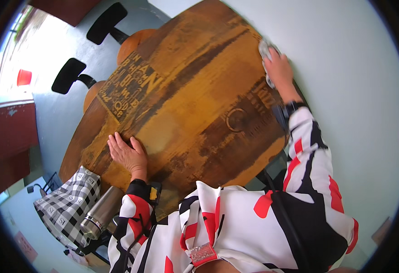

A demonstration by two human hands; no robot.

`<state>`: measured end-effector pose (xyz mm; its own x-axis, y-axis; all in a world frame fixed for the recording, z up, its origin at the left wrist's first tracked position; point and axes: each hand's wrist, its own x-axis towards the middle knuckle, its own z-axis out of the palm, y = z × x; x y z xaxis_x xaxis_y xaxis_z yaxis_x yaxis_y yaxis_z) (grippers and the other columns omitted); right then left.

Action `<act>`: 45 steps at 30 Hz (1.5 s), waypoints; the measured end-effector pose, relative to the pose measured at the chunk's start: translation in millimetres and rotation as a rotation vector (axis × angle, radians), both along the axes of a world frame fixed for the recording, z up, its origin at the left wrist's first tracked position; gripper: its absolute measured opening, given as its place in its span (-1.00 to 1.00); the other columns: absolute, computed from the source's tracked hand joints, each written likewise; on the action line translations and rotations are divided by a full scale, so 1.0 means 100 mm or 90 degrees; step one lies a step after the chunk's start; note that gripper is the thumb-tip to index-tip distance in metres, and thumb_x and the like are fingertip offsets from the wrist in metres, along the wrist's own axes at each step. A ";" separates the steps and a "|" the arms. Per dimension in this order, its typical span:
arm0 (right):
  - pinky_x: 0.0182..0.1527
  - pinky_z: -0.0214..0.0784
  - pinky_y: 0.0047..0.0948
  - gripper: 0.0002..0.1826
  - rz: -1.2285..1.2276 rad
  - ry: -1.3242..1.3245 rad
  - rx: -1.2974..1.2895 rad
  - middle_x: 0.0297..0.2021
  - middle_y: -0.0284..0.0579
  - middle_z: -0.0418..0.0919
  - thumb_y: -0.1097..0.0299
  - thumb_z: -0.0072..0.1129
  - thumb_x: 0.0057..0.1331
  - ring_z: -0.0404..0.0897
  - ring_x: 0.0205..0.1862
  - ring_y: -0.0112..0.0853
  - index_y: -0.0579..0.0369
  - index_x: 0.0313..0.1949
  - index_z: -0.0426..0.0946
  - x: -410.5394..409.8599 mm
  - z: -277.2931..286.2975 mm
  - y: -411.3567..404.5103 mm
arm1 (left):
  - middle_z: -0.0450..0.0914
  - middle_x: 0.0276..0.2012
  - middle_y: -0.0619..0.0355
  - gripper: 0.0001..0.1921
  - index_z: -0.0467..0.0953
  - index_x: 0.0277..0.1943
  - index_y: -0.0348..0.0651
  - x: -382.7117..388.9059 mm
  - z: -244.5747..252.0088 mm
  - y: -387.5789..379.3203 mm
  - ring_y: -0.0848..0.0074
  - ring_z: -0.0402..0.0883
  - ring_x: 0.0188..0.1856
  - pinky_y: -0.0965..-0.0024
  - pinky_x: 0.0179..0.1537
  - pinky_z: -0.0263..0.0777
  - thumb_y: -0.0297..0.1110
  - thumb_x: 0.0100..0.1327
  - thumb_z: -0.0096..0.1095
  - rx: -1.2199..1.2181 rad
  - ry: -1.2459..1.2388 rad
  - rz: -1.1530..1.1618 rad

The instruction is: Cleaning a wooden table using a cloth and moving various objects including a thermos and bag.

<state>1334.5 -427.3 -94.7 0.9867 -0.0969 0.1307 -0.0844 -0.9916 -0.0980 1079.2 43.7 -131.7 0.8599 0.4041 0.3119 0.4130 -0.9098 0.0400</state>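
Note:
Under my right hand (279, 68) a pale grey cloth (265, 51) is bunched against the far right edge of the wooden table (182, 112), close to the white wall. The fingers press down on the cloth and partly cover it. My left hand (128, 152) rests palm down on the tabletop, fingers slightly apart and holding nothing. Just beyond it lies a dark patch of printed lettering (126, 87) on the wood. Both wrists wear dark bands.
Left of my forearm stand a steel vacuum flask (102, 212) and a black-and-white checked bag (70, 204). Two chairs with black backrests (106, 23) and orange seats line the table's far left side. The white wall (349, 85) borders the right. A red bucket (24, 77) shows outside the doorway.

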 end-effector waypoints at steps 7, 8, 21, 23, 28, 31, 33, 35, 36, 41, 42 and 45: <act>-0.11 0.46 -0.07 -0.49 -0.124 -0.044 -0.031 -0.11 0.10 0.49 0.11 0.16 0.30 0.54 -0.09 0.04 -0.16 0.24 0.39 -1.85 -0.07 -1.05 | 0.23 0.39 -0.10 -0.38 0.25 0.37 -0.20 -0.01 -0.06 0.03 0.08 0.14 0.43 0.04 0.37 0.02 -0.06 0.35 0.05 0.015 0.015 0.015; -0.11 0.46 -0.07 -0.49 -0.124 -0.045 -0.032 -0.11 0.10 0.49 0.11 0.16 0.30 0.54 -0.09 0.04 -0.16 0.24 0.39 -2.01 -0.06 -1.03 | 0.22 0.39 -0.10 -0.39 0.25 0.37 -0.20 -0.01 -0.06 0.02 0.09 0.14 0.44 0.04 0.37 0.01 -0.06 0.35 0.05 0.019 0.016 0.015; -0.10 0.44 -0.03 -0.55 -0.061 -0.009 -0.009 -0.08 0.14 0.48 0.16 0.17 0.29 0.52 -0.06 0.05 -0.02 0.14 0.43 -1.19 0.04 -0.18 | 0.20 0.40 -0.13 -0.37 0.23 0.36 -0.23 -0.02 0.02 0.00 0.03 0.13 0.43 -0.01 0.37 0.01 -0.11 0.31 0.09 0.002 0.020 0.026; -0.10 0.44 -0.02 -0.58 0.043 -0.079 -0.022 -0.10 0.15 0.48 0.16 0.17 0.29 0.53 -0.07 0.04 -0.02 0.10 0.44 -0.66 -0.07 -0.01 | 0.20 0.39 -0.15 -0.36 0.22 0.36 -0.24 0.00 0.00 -0.02 0.00 0.13 0.42 -0.02 0.37 -0.01 -0.13 0.29 0.11 -0.003 0.008 0.031; -0.07 0.46 0.03 -0.55 0.075 -0.047 -0.035 -0.05 0.16 0.50 0.03 0.07 0.30 0.57 -0.08 0.07 -0.01 0.08 0.48 0.77 -0.11 0.65 | 0.20 0.39 -0.16 -0.37 0.22 0.35 -0.29 0.03 0.12 -0.09 -0.02 0.12 0.43 -0.01 0.39 -0.04 -0.16 0.30 0.10 -0.035 -0.001 0.021; -0.06 0.47 0.02 -0.52 0.060 -0.018 -0.029 -0.02 0.17 0.50 0.02 0.07 0.29 0.58 -0.07 0.06 -0.02 0.11 0.49 1.39 -0.07 1.20 | 0.17 0.41 -0.17 -0.35 0.20 0.37 -0.28 0.06 0.16 -0.10 -0.02 0.07 0.45 -0.03 0.40 -0.09 -0.16 0.29 0.11 -0.080 0.018 0.045; -0.08 0.51 -0.04 -0.52 0.092 0.007 -0.019 0.02 0.16 0.50 0.03 0.06 0.31 0.60 -0.07 -0.05 -0.03 0.14 0.50 1.56 -0.09 1.61 | 0.16 0.41 -0.16 -0.34 0.19 0.37 -0.27 0.09 0.17 -0.14 -0.01 0.06 0.45 -0.05 0.40 -0.10 -0.14 0.29 0.11 -0.090 0.015 0.025; -0.21 0.54 -0.14 -0.61 0.205 -0.008 -0.004 -0.06 0.10 0.54 0.08 -0.02 0.37 0.63 -0.15 -0.18 0.04 0.03 0.55 1.18 0.01 2.55 | 0.16 0.41 -0.15 -0.35 0.20 0.37 -0.26 0.02 0.18 -0.08 -0.01 0.06 0.45 -0.06 0.40 -0.10 -0.13 0.29 0.11 -0.085 0.019 0.045; -0.27 0.53 -0.12 -0.66 0.268 0.090 0.080 -0.14 0.09 0.57 0.15 -0.03 0.36 0.64 -0.24 -0.18 0.13 -0.08 0.55 1.01 0.08 2.95 | 0.16 0.41 -0.15 -0.35 0.20 0.37 -0.25 0.01 0.19 -0.07 -0.01 0.06 0.45 -0.06 0.40 -0.10 -0.13 0.29 0.11 -0.084 0.016 0.045; -0.23 0.49 -0.24 -0.73 0.698 -0.102 0.159 -0.37 -0.09 0.56 0.30 0.12 0.13 0.58 -0.38 -0.21 0.03 -0.17 0.55 -0.57 -0.26 3.82 | 0.16 0.41 -0.14 -0.35 0.20 0.37 -0.23 0.07 0.12 -0.11 0.00 0.07 0.45 -0.06 0.39 -0.10 -0.13 0.29 0.10 -0.092 0.021 0.028; -0.19 0.47 -0.26 -0.70 0.744 -0.077 0.198 -0.34 -0.10 0.55 0.31 0.13 0.11 0.57 -0.31 -0.22 0.03 -0.14 0.56 -0.96 -0.19 3.75 | 0.16 0.41 -0.16 -0.34 0.21 0.36 -0.25 0.01 0.10 -0.06 -0.01 0.07 0.45 -0.08 0.39 -0.09 -0.12 0.27 0.11 -0.088 0.015 0.036; -0.14 0.45 -0.27 -0.65 0.780 -0.024 0.238 -0.31 -0.11 0.53 0.33 0.13 0.10 0.54 -0.20 -0.23 0.04 -0.08 0.56 -1.13 -0.04 3.27 | 0.17 0.40 -0.17 -0.33 0.22 0.35 -0.27 -0.02 0.11 -0.03 -0.02 0.06 0.45 -0.10 0.39 -0.09 -0.12 0.25 0.13 -0.083 -0.004 0.025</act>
